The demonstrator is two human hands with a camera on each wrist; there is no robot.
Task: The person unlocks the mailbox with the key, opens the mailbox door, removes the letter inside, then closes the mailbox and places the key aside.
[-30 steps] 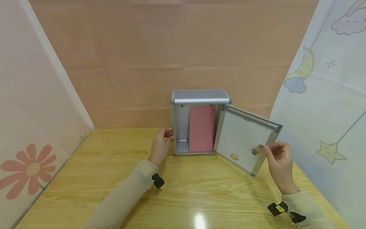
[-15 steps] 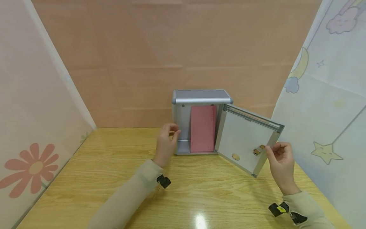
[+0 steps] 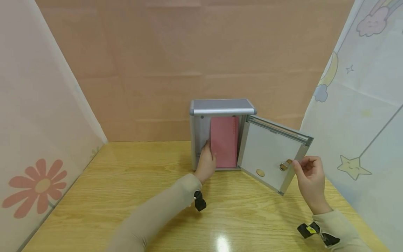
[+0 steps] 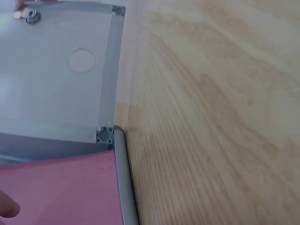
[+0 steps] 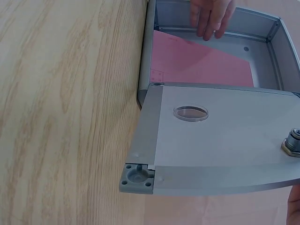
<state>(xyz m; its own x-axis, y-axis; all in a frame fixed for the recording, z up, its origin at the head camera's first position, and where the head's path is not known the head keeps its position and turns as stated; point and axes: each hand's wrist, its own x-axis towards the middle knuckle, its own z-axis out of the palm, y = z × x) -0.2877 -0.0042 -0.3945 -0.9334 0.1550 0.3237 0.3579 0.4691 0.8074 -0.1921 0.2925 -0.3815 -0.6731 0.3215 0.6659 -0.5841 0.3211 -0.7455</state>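
Observation:
A silver metal box [image 3: 223, 104], like a mailbox, stands upright on the table with its door [image 3: 266, 150] swung out to the right. Inside leans a pink envelope [image 3: 224, 141], upright against the back. My left hand [image 3: 206, 161] reaches into the box at the envelope's left edge, thumb on the near side. In the right wrist view, that hand's fingers [image 5: 211, 18] look extended beside the envelope's edge. A thumb tip [image 4: 7, 206] shows over the pink surface in the left wrist view. My right hand [image 3: 311, 183] pinches the door's free edge beside the lock [image 3: 284, 165].
The wooden table [image 3: 176, 224] spreads in front of the box and to both sides. A brown paper backdrop [image 3: 157, 70] hangs behind it. Printed cloth panels stand left and right. An oval disc [image 3: 260, 173] sits low on the door's inner face.
My left hand has moved from the box's left outer side, rightward and into the box, to the envelope's edge. The right hand keeps holding the door in place.

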